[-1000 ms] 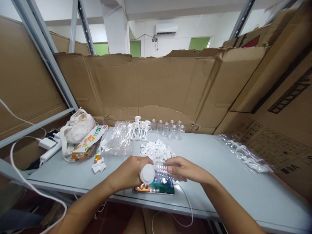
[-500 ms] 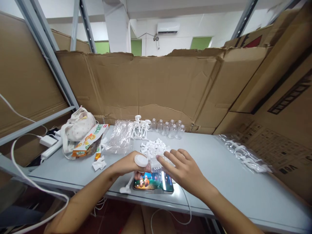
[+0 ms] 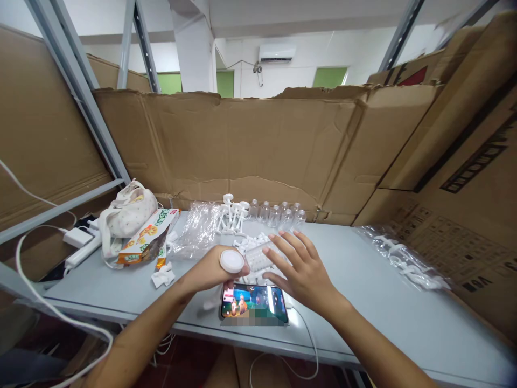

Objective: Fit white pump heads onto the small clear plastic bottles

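Note:
My left hand [image 3: 216, 268] is closed around a white piece with a round disc end [image 3: 231, 261]. A clear ribbed cylinder [image 3: 258, 257] extends to the right of the disc, in line with it. My right hand [image 3: 297, 267] has its fingers spread at the right end of the cylinder; whether they touch it is unclear. Beneath and behind the hands lies a pile of small white parts [image 3: 252, 241]. Just below them, a phone [image 3: 254, 303] shows a colourful picture.
White stands with round ends [image 3: 232, 214] and several clear bottles [image 3: 274, 215] line the back by the cardboard. A crinkled plastic bag [image 3: 197, 229], snack packet [image 3: 147, 237] and cloth bag [image 3: 131, 210] lie left. Bagged white parts [image 3: 404, 261] lie right. A white cable [image 3: 313, 337] hangs over the front edge.
The clear cylinder has risen and now lies more level above the pile. My right hand has shifted slightly up and its fingers have spread. My left hand has moved slightly left.

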A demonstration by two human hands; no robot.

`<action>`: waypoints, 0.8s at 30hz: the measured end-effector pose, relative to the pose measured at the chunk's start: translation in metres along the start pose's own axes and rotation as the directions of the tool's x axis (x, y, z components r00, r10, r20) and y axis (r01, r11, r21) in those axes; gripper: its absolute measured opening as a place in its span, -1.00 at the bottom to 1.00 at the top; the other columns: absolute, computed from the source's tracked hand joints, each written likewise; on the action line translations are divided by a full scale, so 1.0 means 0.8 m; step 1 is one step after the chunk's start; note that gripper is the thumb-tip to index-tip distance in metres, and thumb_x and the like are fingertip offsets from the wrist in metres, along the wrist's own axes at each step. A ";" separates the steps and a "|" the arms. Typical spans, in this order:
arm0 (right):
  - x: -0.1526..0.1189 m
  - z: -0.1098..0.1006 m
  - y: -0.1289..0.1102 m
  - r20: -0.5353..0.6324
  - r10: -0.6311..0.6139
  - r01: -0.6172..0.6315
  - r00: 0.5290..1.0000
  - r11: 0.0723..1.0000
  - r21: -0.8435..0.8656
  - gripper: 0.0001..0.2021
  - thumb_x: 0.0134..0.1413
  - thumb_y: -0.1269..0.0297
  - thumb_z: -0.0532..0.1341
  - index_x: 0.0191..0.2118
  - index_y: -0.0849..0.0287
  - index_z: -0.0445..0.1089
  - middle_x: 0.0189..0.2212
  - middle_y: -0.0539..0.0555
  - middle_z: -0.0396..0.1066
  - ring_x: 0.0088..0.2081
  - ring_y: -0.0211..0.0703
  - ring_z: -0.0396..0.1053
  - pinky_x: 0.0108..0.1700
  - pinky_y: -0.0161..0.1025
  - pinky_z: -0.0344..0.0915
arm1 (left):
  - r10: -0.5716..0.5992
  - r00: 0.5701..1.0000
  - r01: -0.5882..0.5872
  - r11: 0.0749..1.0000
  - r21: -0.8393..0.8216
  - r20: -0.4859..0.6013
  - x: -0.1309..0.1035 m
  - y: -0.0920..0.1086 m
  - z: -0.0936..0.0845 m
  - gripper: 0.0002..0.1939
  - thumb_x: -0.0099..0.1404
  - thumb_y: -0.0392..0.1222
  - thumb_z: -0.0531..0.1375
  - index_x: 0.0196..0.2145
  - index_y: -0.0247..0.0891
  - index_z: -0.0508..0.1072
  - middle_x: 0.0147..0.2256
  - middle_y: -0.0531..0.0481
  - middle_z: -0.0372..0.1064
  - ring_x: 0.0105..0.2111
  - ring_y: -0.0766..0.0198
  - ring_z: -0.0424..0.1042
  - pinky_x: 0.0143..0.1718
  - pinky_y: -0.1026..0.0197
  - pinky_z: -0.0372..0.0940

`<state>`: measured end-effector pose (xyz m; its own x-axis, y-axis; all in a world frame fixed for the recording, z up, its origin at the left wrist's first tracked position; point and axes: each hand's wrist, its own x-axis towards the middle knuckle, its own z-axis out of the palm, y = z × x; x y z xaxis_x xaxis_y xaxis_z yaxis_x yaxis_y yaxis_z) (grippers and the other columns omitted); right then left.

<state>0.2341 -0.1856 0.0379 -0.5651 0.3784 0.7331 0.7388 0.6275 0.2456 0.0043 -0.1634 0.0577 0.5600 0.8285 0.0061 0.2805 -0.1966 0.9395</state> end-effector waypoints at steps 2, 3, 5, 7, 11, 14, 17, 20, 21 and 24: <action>0.010 -0.011 -0.003 0.161 0.062 -0.075 0.985 0.995 0.072 -0.44 0.12 0.09 0.15 0.20 0.13 0.08 0.07 0.22 0.30 0.09 0.13 0.21 0.10 0.15 0.14 | 0.167 0.975 -0.107 0.929 0.354 -0.143 -0.005 0.009 -0.003 -0.90 0.10 -0.18 0.21 -0.42 -0.26 0.42 -0.52 0.02 0.42 -0.52 0.27 0.39 -0.50 0.29 0.21; 0.013 -0.014 -0.004 0.224 0.090 -0.116 0.970 0.987 0.109 -0.42 0.13 0.10 0.13 0.23 0.18 0.05 0.07 0.24 0.30 0.08 0.11 0.22 0.08 0.12 0.18 | 0.240 0.959 -0.137 0.857 0.496 -0.150 -0.008 0.013 -0.002 -0.92 0.11 -0.23 0.18 -0.38 -0.25 0.42 -0.45 -0.01 0.45 -0.46 0.24 0.41 -0.45 0.28 0.22; 0.015 -0.016 -0.006 0.319 0.123 -0.186 0.940 0.967 0.176 -0.46 0.17 0.20 0.09 0.24 0.18 0.02 0.07 0.23 0.30 0.06 0.05 0.25 0.02 0.03 0.27 | 0.314 0.944 -0.169 0.724 0.669 -0.102 -0.014 0.016 0.004 -0.86 0.11 -0.32 0.13 -0.32 -0.25 0.41 -0.38 -0.05 0.46 -0.39 0.20 0.43 -0.41 0.27 0.22; 0.015 -0.012 -0.006 0.351 0.124 -0.208 0.928 0.955 0.213 -0.52 0.18 0.26 0.09 0.21 0.16 0.08 0.02 0.20 0.35 0.01 0.01 0.29 -0.03 -0.02 0.31 | 0.325 0.942 -0.172 0.680 0.713 -0.082 -0.015 0.015 0.010 -0.83 0.11 -0.36 0.11 -0.31 -0.25 0.40 -0.39 -0.06 0.45 -0.40 0.20 0.42 -0.42 0.27 0.20; 0.013 0.004 -0.003 0.200 0.079 -0.097 0.977 0.992 0.081 -0.68 0.15 0.37 0.12 0.04 0.15 0.28 -0.09 0.16 0.44 -0.08 0.03 0.34 -0.01 0.02 0.23 | 0.233 0.958 -0.121 0.857 0.500 -0.166 -0.005 0.004 0.008 -0.93 0.10 -0.24 0.20 -0.41 -0.26 0.38 -0.47 0.00 0.42 -0.48 0.25 0.39 -0.51 0.31 0.18; 0.014 0.015 -0.003 0.051 0.034 -0.030 0.998 0.997 -0.073 -0.71 0.17 0.46 0.09 0.00 0.08 0.30 -0.09 0.09 0.46 -0.03 -0.01 0.32 0.12 0.04 0.06 | 0.033 0.992 -0.021 0.994 0.104 -0.123 0.007 -0.005 -0.003 -0.77 0.10 -0.07 0.25 -0.50 -0.28 0.33 -0.63 0.09 0.28 -0.64 0.35 0.30 -0.64 0.34 0.13; 0.014 0.024 0.000 -0.063 -0.016 0.006 0.998 0.988 -0.155 -0.71 0.16 0.49 0.10 -0.05 0.02 0.31 -0.07 0.04 0.46 0.00 -0.06 0.32 0.15 0.00 0.02 | -0.074 0.996 0.085 0.963 -0.255 0.051 0.013 -0.015 -0.007 -0.66 0.08 0.02 0.26 -0.55 -0.32 0.32 -0.66 0.09 0.23 -0.73 0.45 0.19 -0.73 0.38 0.04; 0.011 0.040 0.008 -0.171 -0.065 0.039 0.983 0.988 -0.147 -0.72 0.14 0.48 0.14 -0.11 -0.07 0.30 -0.08 -0.04 0.47 0.01 -0.10 0.32 0.11 -0.04 0.08 | -0.153 0.979 0.202 0.828 -0.524 0.136 0.013 -0.022 0.000 -0.63 -0.01 0.02 0.32 -0.54 -0.35 0.33 -0.62 0.05 0.29 -0.78 0.57 0.06 -0.78 0.42 -0.14; 0.008 0.047 0.011 -0.195 -0.065 0.043 0.979 0.992 -0.115 -0.71 0.13 0.48 0.15 -0.13 -0.10 0.30 -0.10 -0.07 0.48 0.01 -0.10 0.33 0.08 -0.04 0.10 | -0.185 0.971 0.240 0.773 -0.588 0.153 0.013 -0.023 0.003 -0.63 -0.03 0.00 0.34 -0.53 -0.36 0.33 -0.63 0.06 0.29 -0.78 0.59 0.03 -0.79 0.43 -0.18; 0.002 0.071 0.022 -0.206 -0.032 0.031 0.978 0.999 -0.007 -0.71 0.09 0.50 0.18 -0.22 -0.14 0.30 -0.18 -0.12 0.51 -0.06 -0.09 0.37 -0.01 -0.01 0.13 | -0.251 0.948 0.316 0.655 -0.686 0.197 0.011 -0.022 0.010 -0.68 0.00 -0.07 0.33 -0.53 -0.39 0.35 -0.65 0.05 0.27 -0.79 0.63 -0.02 -0.79 0.46 -0.18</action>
<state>0.2255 -0.1354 0.0073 -0.5006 0.2100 0.8398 0.7237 0.6340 0.2728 0.0105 -0.1565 0.0383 0.6137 0.7313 -0.2976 -0.1739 0.4929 0.8525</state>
